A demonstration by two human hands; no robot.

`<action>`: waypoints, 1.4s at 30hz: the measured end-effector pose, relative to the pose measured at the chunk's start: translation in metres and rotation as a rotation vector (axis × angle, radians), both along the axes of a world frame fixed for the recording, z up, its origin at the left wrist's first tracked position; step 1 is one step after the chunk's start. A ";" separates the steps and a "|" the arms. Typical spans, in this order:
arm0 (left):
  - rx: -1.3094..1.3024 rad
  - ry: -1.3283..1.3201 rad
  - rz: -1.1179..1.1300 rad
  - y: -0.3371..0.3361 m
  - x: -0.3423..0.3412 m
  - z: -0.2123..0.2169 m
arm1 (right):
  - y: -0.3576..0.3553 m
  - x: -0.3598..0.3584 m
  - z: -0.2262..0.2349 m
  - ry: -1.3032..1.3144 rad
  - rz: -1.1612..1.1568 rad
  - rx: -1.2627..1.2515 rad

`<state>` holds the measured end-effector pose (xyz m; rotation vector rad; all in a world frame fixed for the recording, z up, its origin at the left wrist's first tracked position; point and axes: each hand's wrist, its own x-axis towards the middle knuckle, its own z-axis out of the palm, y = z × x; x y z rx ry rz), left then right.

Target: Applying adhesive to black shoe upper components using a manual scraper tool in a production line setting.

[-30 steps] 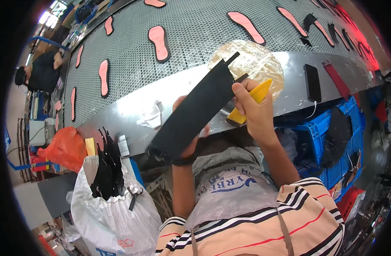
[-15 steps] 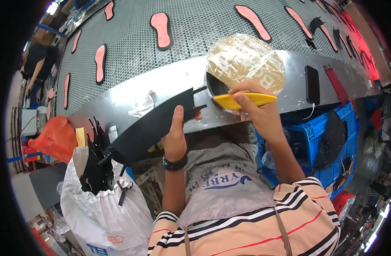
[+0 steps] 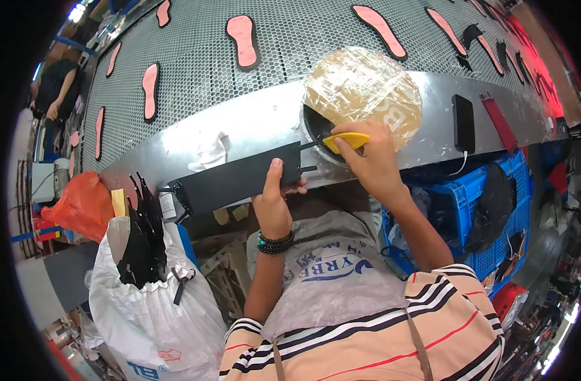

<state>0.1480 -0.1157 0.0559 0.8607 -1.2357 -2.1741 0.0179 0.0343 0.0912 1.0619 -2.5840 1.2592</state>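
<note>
My left hand (image 3: 275, 209) grips the near edge of a flat black shoe-upper-like piece (image 3: 239, 178), thumb on top. Two narrow black straps stick out from the piece's right end. In my right hand (image 3: 374, 155) is a flat yellow tool (image 3: 349, 141), pinched between thumb and fingers. Its tip is at the rim of a round tub (image 3: 308, 134), close to the upper strap; whether they touch I cannot tell. A round cardboard lid (image 3: 360, 82) under clear tape covers most of the tub, leaving a dark gap at its left.
Several pink insoles with black edges (image 3: 243, 41) lie on a mesh belt (image 3: 195, 63) beyond the metal ledge (image 3: 258, 120). A white cloth (image 3: 211, 152), a phone (image 3: 463, 124) and a dark red strip (image 3: 498, 124) rest there. A white sack (image 3: 157, 324) and blue crate (image 3: 455, 209) flank me.
The black piece has swung closer to level, its left end rising and its strap end shifting right. My right hand has drawn left, bringing the yellow tool to the tub's gap.
</note>
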 end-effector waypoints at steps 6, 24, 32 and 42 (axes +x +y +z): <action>-0.087 -0.032 0.029 0.005 -0.006 0.006 | -0.004 0.000 0.000 -0.019 -0.005 -0.094; -0.286 -0.121 0.088 0.008 -0.010 0.003 | -0.025 0.019 0.001 -0.371 -0.005 -0.330; -0.400 -0.113 0.146 0.009 -0.008 -0.004 | -0.002 0.031 0.013 -0.536 0.168 -0.146; -0.340 -0.081 0.191 0.014 -0.015 0.009 | -0.011 0.045 0.010 -0.478 0.105 -0.391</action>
